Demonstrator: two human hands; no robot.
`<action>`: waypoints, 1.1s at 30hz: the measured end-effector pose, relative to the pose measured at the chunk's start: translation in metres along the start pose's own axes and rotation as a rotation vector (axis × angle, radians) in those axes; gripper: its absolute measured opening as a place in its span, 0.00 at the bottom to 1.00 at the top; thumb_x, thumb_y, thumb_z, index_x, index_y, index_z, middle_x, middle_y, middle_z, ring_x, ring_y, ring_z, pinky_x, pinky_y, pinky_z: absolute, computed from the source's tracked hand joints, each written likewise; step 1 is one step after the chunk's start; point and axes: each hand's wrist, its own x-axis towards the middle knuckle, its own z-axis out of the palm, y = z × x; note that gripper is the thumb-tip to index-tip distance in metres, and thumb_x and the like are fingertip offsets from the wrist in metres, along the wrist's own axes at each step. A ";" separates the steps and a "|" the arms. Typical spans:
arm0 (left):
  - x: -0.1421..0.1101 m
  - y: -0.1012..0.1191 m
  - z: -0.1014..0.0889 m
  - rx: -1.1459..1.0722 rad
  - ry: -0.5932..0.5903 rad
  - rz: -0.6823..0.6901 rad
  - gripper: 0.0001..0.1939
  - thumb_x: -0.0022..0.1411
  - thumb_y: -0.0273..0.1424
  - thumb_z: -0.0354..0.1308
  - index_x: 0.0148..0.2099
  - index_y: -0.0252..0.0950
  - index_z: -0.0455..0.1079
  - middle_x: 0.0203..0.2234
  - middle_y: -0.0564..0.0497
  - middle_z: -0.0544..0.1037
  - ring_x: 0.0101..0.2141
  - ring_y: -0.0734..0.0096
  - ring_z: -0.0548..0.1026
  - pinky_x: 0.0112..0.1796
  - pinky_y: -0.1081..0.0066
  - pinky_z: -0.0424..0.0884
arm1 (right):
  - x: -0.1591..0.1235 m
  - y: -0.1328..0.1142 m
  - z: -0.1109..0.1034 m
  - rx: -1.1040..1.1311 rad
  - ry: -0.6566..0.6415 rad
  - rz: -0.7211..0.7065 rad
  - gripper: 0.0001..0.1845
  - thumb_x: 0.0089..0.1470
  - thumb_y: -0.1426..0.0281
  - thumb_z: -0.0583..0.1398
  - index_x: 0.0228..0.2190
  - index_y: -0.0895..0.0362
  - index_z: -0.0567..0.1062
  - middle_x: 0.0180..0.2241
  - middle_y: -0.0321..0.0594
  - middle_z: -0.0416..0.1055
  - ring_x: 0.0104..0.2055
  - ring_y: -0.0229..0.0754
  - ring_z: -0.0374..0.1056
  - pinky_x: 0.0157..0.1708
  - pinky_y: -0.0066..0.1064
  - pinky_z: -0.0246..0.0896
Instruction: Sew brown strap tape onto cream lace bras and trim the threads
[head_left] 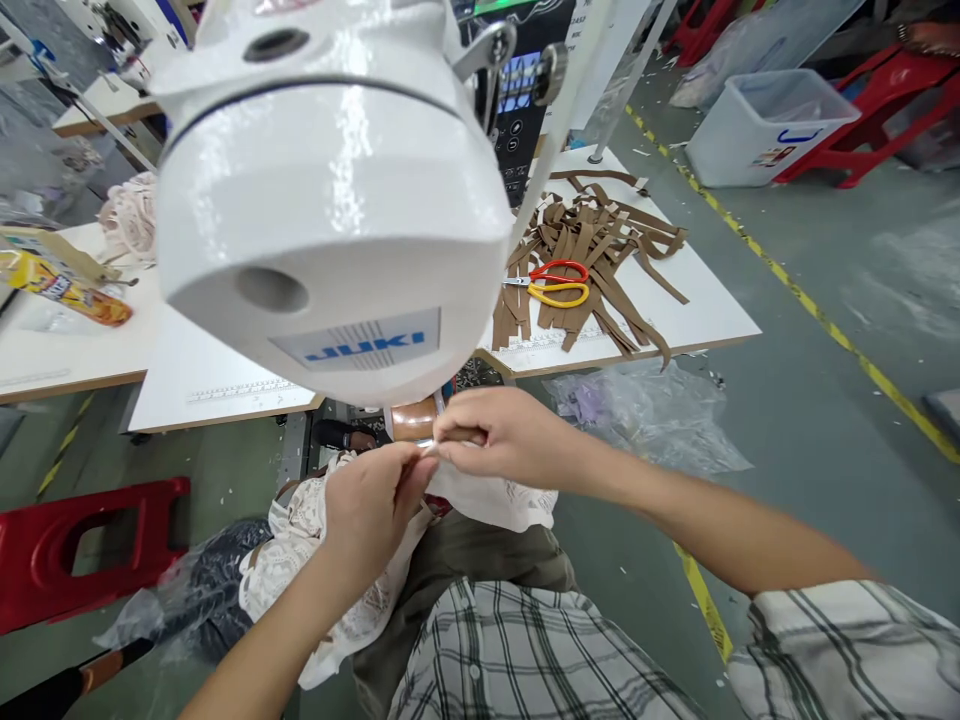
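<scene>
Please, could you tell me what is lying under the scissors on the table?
Under the scissors lie brown strips, heaped on the white table. The heap's lower layers and the table beneath them are covered and cannot be seen.

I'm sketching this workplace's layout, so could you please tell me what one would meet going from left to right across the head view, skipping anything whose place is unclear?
Yellow packet → left hand → right hand → clear plastic bin.
</scene>
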 end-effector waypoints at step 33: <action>0.011 -0.020 -0.008 0.400 -0.087 0.318 0.19 0.63 0.21 0.48 0.56 0.32 0.61 0.18 0.57 0.68 0.19 0.69 0.66 0.21 0.66 0.51 | -0.012 0.020 0.064 0.059 0.515 0.139 0.17 0.60 0.70 0.56 0.50 0.52 0.70 0.43 0.46 0.70 0.34 0.42 0.67 0.31 0.35 0.68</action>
